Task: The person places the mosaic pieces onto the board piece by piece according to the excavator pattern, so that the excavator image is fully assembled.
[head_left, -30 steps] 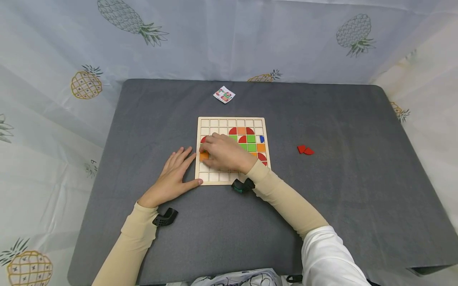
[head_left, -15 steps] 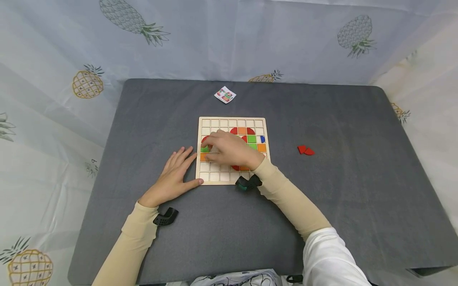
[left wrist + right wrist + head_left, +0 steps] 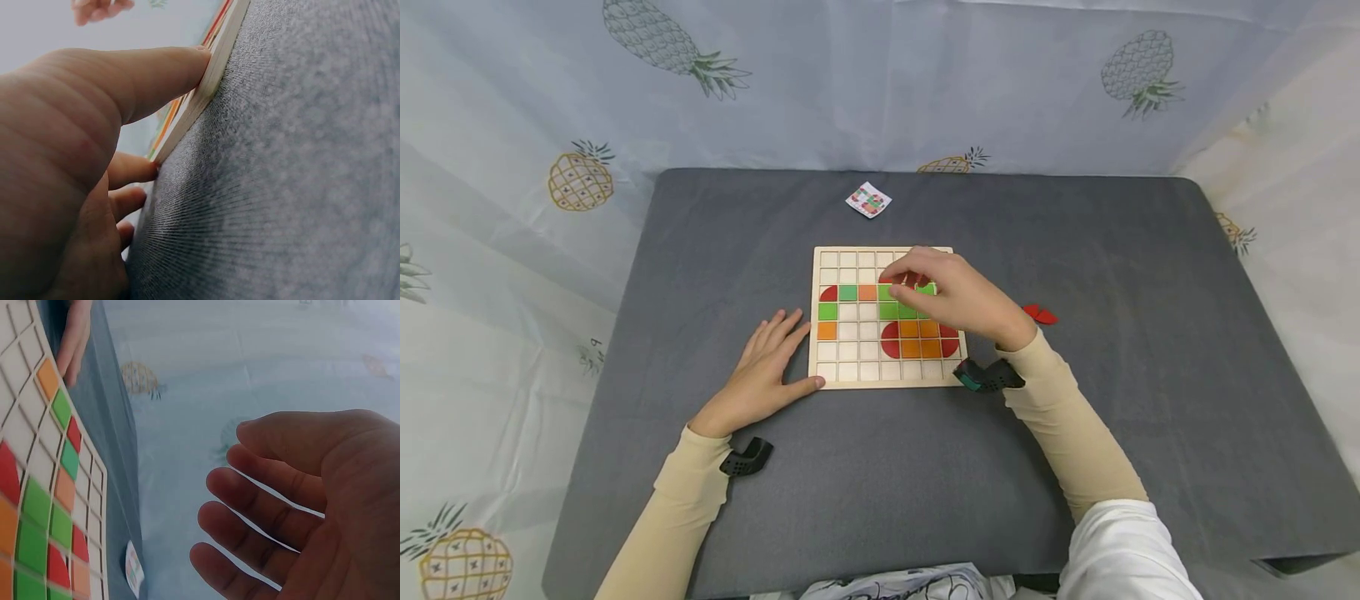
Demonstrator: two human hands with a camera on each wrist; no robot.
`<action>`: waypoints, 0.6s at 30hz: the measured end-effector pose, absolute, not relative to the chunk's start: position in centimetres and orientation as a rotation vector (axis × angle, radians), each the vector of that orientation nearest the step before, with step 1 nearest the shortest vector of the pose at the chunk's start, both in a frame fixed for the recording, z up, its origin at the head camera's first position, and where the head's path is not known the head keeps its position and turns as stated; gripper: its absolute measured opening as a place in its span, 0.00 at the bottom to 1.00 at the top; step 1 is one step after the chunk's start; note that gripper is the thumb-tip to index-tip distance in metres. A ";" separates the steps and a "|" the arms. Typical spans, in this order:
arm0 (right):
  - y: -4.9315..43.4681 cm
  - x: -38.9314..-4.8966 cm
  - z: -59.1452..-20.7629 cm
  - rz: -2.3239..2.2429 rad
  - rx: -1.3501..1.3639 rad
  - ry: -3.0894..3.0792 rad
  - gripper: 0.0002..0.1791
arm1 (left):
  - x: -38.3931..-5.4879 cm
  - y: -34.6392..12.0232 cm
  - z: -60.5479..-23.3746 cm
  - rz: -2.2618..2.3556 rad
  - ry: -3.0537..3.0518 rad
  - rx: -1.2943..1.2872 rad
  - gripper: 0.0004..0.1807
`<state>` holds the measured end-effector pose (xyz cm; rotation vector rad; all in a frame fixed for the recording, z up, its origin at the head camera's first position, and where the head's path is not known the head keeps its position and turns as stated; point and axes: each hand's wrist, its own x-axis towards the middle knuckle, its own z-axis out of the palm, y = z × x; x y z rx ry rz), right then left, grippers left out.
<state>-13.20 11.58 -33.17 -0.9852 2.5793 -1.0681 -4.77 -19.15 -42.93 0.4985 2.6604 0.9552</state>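
Note:
A square wooden grid board [image 3: 847, 371] lies on the table, with red, green and orange tiles set in several of its cells. My left hand [image 3: 758, 373] rests flat at the board's left side, its thumb touching the near left corner and its fingers along the left edge. In the left wrist view the thumb [image 3: 159, 75] lies against the board's edge [image 3: 215, 69]. My right hand [image 3: 958, 296] hovers over the board's right part, fingers loosely bent and holding nothing, as the right wrist view shows the hand [image 3: 275, 506] with bare fingertips. It hides some tiles beneath.
Two red pieces [image 3: 1040, 314] lie on the grey table [image 3: 1150, 375] right of the board, partly behind the right forearm. A small card with a coloured pattern [image 3: 868, 200] lies beyond the board. White curtains [image 3: 850, 83] with pineapples hang behind the table.
My right hand has moved rightward from the board's left part and risen, uncovering a teal-green tile and an orange tile beside the red one at left. The left hand has stayed put.

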 end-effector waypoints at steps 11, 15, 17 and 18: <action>18.2 -11.9 -32.8 -1.057 -0.775 2.734 0.12 | -4.7 -18.9 -42.9 0.958 2.661 0.483 0.51; 20.4 -11.6 -33.4 -1.060 -0.674 2.762 0.13 | -4.7 -18.9 -42.9 0.950 2.667 0.490 0.51; 21.5 -11.5 -33.9 -1.068 -0.617 2.768 0.14 | -4.7 -18.9 -43.0 0.949 2.670 0.495 0.51; 22.1 -11.4 -34.1 -1.070 -0.581 2.769 0.14 | -4.7 -18.9 -43.0 0.949 2.671 0.497 0.51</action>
